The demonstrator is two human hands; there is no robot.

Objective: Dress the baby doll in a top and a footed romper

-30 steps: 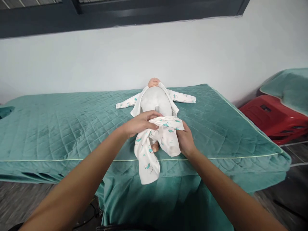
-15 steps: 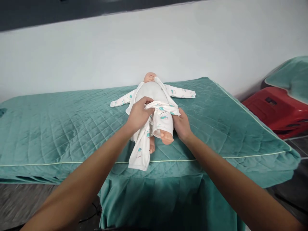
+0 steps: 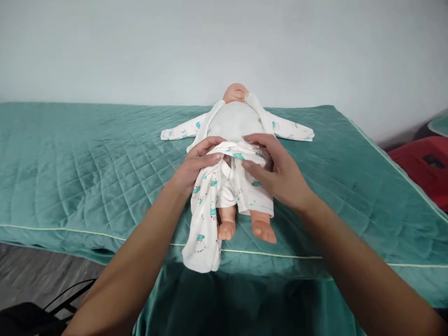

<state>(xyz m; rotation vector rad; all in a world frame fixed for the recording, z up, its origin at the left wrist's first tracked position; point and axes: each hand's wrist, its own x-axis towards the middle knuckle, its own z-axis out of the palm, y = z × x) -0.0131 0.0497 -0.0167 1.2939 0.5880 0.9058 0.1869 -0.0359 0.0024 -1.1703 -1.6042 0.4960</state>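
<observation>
A baby doll lies on its back, feet towards me, in an open white printed jacket with its sleeves spread out. My left hand pinches the gathered waistband of the white printed baby trousers between thumb and fingers. On the other side my right hand is curled around the same waistband, its thumb below and fingers above. One trouser leg covers the doll's leg on the right, with the foot out of the cuff. The other trouser leg hangs flat beside the left foot, past the bed edge.
The doll lies on a green quilted bedcover with pale piping along its edge. Behind it stands a white wall. A red plastic object is at the right, and a dark object is at lower left.
My right hand has moved up from the trousers' side to the front of the waistband. The view has come closer, and both doll feet now show more fully.
</observation>
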